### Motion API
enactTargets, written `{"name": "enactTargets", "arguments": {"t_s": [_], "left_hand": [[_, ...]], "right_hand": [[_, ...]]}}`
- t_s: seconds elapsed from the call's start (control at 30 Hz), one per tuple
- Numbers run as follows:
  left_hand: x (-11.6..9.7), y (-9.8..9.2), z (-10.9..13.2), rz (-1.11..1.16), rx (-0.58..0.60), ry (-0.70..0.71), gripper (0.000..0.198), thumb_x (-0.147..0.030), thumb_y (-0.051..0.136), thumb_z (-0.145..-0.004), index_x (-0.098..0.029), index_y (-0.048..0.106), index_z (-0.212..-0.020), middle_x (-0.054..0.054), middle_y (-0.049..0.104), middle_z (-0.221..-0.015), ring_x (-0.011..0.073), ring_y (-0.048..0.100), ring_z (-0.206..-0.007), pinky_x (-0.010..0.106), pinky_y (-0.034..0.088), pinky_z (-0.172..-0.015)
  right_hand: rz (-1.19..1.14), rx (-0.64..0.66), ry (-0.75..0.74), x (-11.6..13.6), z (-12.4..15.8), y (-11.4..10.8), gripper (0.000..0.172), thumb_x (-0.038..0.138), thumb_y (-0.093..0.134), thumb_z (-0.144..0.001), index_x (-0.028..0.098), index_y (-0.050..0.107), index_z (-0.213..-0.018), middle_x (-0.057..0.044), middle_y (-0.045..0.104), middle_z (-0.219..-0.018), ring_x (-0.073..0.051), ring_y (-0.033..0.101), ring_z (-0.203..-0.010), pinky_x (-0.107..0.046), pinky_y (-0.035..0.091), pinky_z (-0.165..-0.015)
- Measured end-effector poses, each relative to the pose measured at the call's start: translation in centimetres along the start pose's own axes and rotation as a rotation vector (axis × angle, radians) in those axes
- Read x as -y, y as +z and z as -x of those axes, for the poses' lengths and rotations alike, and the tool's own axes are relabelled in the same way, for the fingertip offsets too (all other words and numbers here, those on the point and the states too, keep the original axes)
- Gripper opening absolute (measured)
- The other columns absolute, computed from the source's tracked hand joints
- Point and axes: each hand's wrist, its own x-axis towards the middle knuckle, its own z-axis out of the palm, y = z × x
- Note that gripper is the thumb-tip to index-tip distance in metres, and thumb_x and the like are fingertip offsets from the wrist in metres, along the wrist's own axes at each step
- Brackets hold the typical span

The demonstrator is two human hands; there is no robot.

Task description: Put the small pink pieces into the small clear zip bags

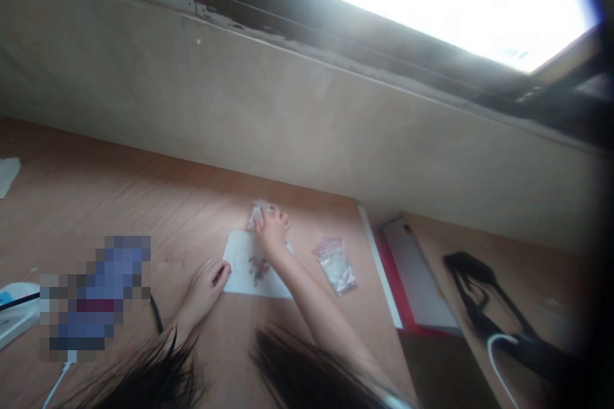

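From my remote view, the wooden surface (144,204) is the biggest worry: it runs out not far to the right, so anything flicked that way could drop into the gap there. On it lies the white sheet (238,248), apparently unweighted; a bumped edge or dragging forearm could slide it. The right hand (272,230) reaches over the sheet's far edge, fingers bent over a crumpled clear packet; I cannot tell whether they grip it or only touch it. The left hand (211,275) is loosely curled at the sheet's left edge, and I can't make out whether it pins the paper; if it doesn't, I'd expect shifting. To the right lies a second clear packet (337,267), near enough to the right forearm that an outward swing might nudge it. The crumpled packet (258,209) itself could tip or spill if tugged. Smallest, the dark reddish patches (259,268) mid-sheet are too blurred to identify; if loose, a sleeve or wrist could scatter them.
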Motion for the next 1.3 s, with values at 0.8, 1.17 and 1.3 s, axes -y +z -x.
{"name": "enactTargets", "arguments": {"t_s": [0.8, 1.17, 1.3], "left_hand": [[-0.4, -1.4, 0.0, 0.114, 0.062, -0.154, 0.034, -0.044, 0.04, -0.071, -0.015, 0.058, -0.075, 0.003, 0.061, -0.07, 0.0175, 0.055, -0.068, 0.026, 0.042, -0.061], [-5.1, -4.4, 0.6, 0.234, 0.076, -0.201, 0.033, -0.042, 0.045, -0.068, -0.013, 0.061, -0.076, 0.005, 0.064, -0.076, 0.0169, 0.056, -0.068, 0.026, 0.044, -0.06], [-8.5, -3.6, 1.7, 0.337, 0.274, -0.038, 0.034, -0.039, 0.049, -0.07, -0.018, 0.058, -0.096, 0.005, 0.06, -0.102, 0.0198, 0.054, -0.09, 0.028, 0.044, -0.074]], "right_hand": [[-0.1, -0.209, 0.386, -15.9, 11.0, -9.2, 0.029, 0.018, 0.036, -0.074, 0.015, 0.06, -0.091, -0.007, 0.063, -0.086, -0.018, 0.054, -0.077, -0.025, 0.033, -0.07], [-0.434, -0.174, 0.351, -14.2, 12.6, -10.7, 0.026, 0.024, 0.039, -0.074, 0.016, 0.06, -0.086, -0.007, 0.062, -0.08, -0.018, 0.056, -0.074, -0.029, 0.038, -0.069], [-0.949, 0.072, 0.256, -11.2, 13.6, -11.6, 0.022, 0.03, 0.043, -0.073, 0.016, 0.056, -0.085, -0.005, 0.058, -0.074, -0.015, 0.058, -0.061, -0.028, 0.043, -0.057]]}}
